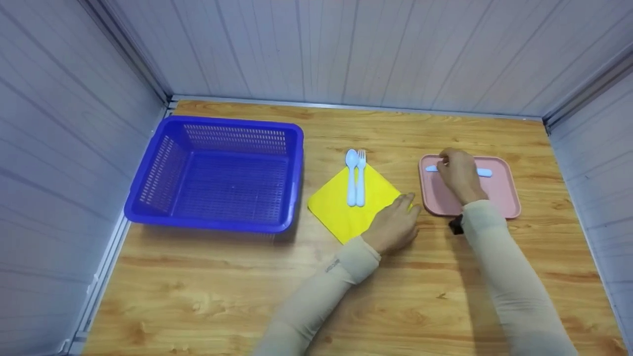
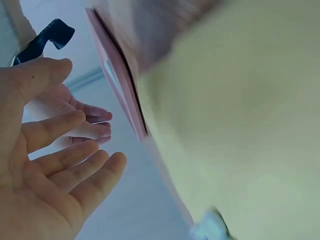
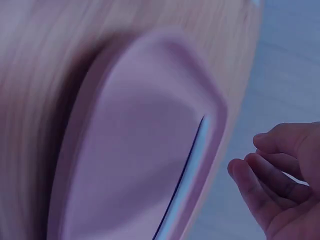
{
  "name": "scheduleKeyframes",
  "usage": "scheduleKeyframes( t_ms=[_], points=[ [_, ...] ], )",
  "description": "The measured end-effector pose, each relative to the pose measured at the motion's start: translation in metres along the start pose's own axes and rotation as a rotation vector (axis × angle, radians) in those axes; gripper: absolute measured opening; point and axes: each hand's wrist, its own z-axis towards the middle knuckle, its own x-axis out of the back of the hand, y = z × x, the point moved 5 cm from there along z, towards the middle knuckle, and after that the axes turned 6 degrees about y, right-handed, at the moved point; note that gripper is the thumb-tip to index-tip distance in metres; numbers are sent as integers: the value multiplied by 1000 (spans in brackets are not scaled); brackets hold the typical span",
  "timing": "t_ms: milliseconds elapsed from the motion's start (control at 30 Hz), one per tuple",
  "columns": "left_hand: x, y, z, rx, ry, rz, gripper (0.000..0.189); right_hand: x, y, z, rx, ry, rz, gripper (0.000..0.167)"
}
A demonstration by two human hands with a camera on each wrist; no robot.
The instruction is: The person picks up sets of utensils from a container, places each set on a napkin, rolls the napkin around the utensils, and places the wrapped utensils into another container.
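Observation:
My left hand hovers over the right corner of a yellow napkin, fingers spread and loosely bent, holding nothing. A light blue spoon and a matching fork lie side by side on that napkin, their heads past its top corner. My right hand is over a pink tray, fingers loosely curled with nothing between them. In the tray, a light blue knife lies lengthwise, its middle hidden under the hand in the head view. The right wrist view shows the knife apart from the fingertips.
To the left stands a blue plastic basket with slotted sides and nothing in it. Pale panel walls enclose the wooden table at the back and both sides. A black strap piece shows by the right wrist.

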Motion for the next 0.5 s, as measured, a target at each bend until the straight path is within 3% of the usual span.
scheduleKeyframes(
  t_ms=[300,500],
  points=[
    [-30,27,23,-58,-178,19,53,8,51,-3,-37,-60,-132,28],
    [-41,33,30,-63,-253,36,56,7,65,-6,51,-14,-192,15]
  ],
)
